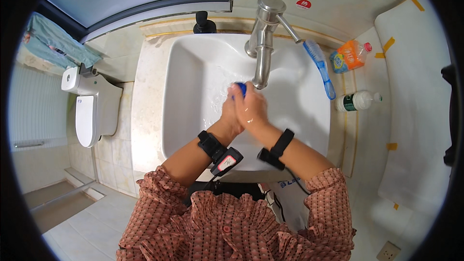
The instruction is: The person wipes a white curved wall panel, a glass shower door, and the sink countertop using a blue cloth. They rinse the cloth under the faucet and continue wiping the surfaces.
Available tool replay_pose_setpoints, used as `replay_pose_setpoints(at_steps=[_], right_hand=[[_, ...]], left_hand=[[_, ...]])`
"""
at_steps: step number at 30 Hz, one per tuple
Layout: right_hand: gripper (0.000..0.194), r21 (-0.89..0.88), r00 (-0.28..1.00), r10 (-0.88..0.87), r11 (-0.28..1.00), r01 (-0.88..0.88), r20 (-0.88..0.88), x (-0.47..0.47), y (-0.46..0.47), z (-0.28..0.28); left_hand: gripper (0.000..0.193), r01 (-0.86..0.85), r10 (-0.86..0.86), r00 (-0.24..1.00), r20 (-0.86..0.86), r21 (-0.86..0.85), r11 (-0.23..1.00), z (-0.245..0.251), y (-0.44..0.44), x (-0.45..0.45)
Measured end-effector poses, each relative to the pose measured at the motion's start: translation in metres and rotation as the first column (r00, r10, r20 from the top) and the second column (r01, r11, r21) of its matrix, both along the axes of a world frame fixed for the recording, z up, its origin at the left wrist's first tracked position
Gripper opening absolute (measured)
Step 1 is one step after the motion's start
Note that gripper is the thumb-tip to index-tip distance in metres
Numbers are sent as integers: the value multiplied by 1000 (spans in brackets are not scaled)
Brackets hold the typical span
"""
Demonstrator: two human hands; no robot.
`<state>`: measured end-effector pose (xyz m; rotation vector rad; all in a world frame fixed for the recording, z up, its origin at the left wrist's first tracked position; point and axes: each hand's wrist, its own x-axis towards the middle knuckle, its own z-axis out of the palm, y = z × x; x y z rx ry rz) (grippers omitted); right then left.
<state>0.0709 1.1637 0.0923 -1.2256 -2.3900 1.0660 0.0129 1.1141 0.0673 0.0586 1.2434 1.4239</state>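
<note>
Both hands are pressed together over the white washbasin (pixel 185 116), just below the spout of the brushed metal faucet (pixel 264 40). A small blue object (pixel 240 88) shows between the fingers of my left hand (pixel 231 110) and my right hand (pixel 253 105); most of it is hidden, and which hand bears it I cannot tell. Water splashes in the basin to the left of the fingers, and wet spots shine on the back of my right hand. Black straps with small devices circle both wrists.
A blue clear-handled brush (pixel 320 67) lies on the basin's right rim. Beyond it are an orange-labelled bottle (pixel 348 57) and a clear plastic bottle (pixel 357 101). A black dispenser (pixel 204 25) stands behind the basin. At the left are a white toilet (pixel 98 110) and a hanging cloth (pixel 59 41).
</note>
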Motion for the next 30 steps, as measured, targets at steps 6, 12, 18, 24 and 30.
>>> replay_pose_setpoints(at_steps=[6, 12, 18, 24, 30], right_hand=[[32, 82, 955, -230, 965, 248, -188, 6, 78, -44], [31, -36, 933, -27, 999, 15, -358, 14, 21, -9], [28, 31, 992, 46, 999, -43, -114, -4, 19, 4], [26, 78, 985, -62, 994, 75, -159, 1, 14, 4], [34, 160, 988, 29, 987, -4, -154, 0, 15, -7]], left_hand=[[40, -73, 65, 976, 207, 31, 997, 12, -4, 9], [41, -301, 232, 904, 358, 149, 942, -42, 1, -15], [35, -226, 89, 904, 419, 290, 930, -38, 4, 7], [33, -327, 276, 917, 288, 149, 933, -20, 8, 11], [35, -323, 276, 894, 355, 82, 943, -15, 1, 13]])
